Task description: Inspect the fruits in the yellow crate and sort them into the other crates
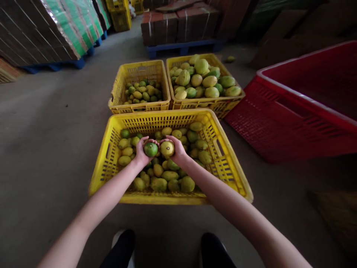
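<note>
My left hand (141, 152) is closed around a green lemon (151, 149), its stem end turned up. Beside it my right hand (178, 149) grips a yellow lemon (167, 148). The two fruits are held close together, side by side. Both hands are over the front yellow crate (164, 200), which has slotted walls. Inside it lie many loose lemons (158, 184), mixed yellow and green. My forearms cross the crate's near rim and hide some of the fruit.
Behind stand a yellow crate (112, 89) of smaller green and yellow fruit and another yellow crate (223, 107) heaped with larger fruit. A red crate (264, 126) leans at the right. Boxes on a blue pallet (184, 48) and wrapped stacks (75, 26) stand farther back.
</note>
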Available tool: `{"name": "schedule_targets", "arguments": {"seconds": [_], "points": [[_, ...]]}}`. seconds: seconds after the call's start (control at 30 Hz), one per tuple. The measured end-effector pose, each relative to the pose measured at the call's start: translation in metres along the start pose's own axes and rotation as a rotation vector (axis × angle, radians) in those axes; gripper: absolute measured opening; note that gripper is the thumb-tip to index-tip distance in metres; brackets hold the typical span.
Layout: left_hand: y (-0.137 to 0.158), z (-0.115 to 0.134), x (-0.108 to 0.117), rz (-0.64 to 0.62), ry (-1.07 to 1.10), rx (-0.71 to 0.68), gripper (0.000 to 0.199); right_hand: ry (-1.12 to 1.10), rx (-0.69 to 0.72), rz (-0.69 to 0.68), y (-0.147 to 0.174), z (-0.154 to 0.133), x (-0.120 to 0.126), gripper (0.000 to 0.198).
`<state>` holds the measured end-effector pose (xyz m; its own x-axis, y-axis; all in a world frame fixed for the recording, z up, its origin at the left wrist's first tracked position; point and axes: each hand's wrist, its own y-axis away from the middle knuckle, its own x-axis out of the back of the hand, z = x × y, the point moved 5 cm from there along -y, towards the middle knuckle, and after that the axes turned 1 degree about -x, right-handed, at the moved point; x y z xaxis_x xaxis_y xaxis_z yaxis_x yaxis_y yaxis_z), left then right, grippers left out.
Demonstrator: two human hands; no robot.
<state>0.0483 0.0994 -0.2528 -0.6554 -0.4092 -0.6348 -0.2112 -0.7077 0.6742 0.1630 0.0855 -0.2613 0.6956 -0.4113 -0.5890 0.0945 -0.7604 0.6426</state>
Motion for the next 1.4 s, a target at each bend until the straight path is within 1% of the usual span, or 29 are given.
{"name": "schedule_targets", "arguments": {"seconds": [0.1, 0.27, 0.4, 0.47, 0.57, 0.67, 0.73, 0.83, 0.93, 1.03, 1.2, 1.33, 1.4], "points": [[-0.002, 0.000, 0.002, 0.002, 0.041, 0.000, 0.029, -0.037, -0.016, 0.028, -0.002, 0.001, 0.004, 0.028], [-0.011, 0.002, 0.010, 0.052, 0.132, -0.064, 0.023, -0.156, 0.003, 0.003, -0.001, -0.004, 0.006, 0.024], [-0.017, 0.005, 0.014, 0.088, 0.165, -0.100, 0.027, -0.187, -0.023, -0.002, -0.002, -0.004, 0.007, 0.026], [-0.018, 0.005, 0.012, 0.078, 0.163, -0.104, 0.030, -0.175, -0.024, -0.025, -0.003, -0.004, 0.007, 0.030], [-0.015, 0.007, 0.008, 0.052, 0.170, -0.096, 0.033, -0.168, 0.030, -0.065, -0.003, -0.009, 0.005, 0.035], [-0.011, 0.009, 0.007, 0.059, 0.171, -0.072, 0.032, -0.236, 0.074, -0.096, 0.001, -0.014, 0.003, 0.025], [-0.009, 0.010, 0.008, 0.071, 0.149, -0.061, 0.028, -0.292, 0.085, -0.124, 0.004, -0.016, 0.001, 0.021], [-0.007, 0.011, 0.007, 0.045, 0.151, -0.093, 0.024, -0.308, 0.090, -0.224, 0.009, -0.017, -0.006, 0.028], [-0.007, 0.013, 0.004, -0.041, 0.183, -0.136, 0.030, -0.290, 0.078, -0.273, 0.010, -0.013, -0.009, 0.037], [-0.009, 0.013, 0.004, -0.074, 0.198, -0.155, 0.034, -0.262, 0.073, -0.267, 0.006, -0.009, -0.007, 0.035], [-0.014, 0.012, 0.007, -0.079, 0.206, -0.152, 0.037, -0.251, 0.090, -0.197, 0.003, -0.008, -0.002, 0.033], [-0.011, 0.013, 0.007, -0.077, 0.226, -0.143, 0.037, -0.234, 0.099, -0.130, 0.002, -0.009, 0.001, 0.032], [-0.009, 0.014, 0.007, -0.066, 0.233, -0.136, 0.038, -0.224, 0.088, -0.129, 0.002, -0.009, 0.002, 0.030]]}}
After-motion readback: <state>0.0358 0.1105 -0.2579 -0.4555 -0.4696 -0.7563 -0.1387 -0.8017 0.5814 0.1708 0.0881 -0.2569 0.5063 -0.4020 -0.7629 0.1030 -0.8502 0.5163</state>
